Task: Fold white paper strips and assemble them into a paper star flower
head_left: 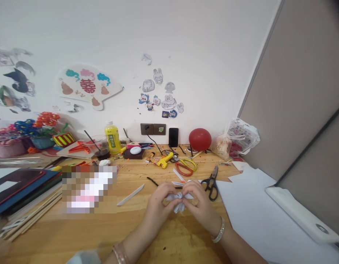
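Note:
A small piece of white pleated paper [179, 208] is held over the wooden table, fanned out below and between the fingertips. My left hand [161, 203] pinches it from the left, thumb and fingers together. From the right, my right hand [198, 205] pinches the same paper, its thumb close to the left thumb. Black scissors [212, 183] lie just right of my right hand. Left of my left hand is a folded white paper strip [131, 194]. More white strips [178, 175] and a black stick [152, 181] lie behind the hands.
White sheets [249, 205] cover the table's right side. Farther back are a yellow glue gun [165, 160], red-handled scissors [184, 169], a red balloon [200, 139], a phone [173, 137] and a yellow bottle [112, 137]. Wooden sticks [40, 216] lie left, beside a blurred patch.

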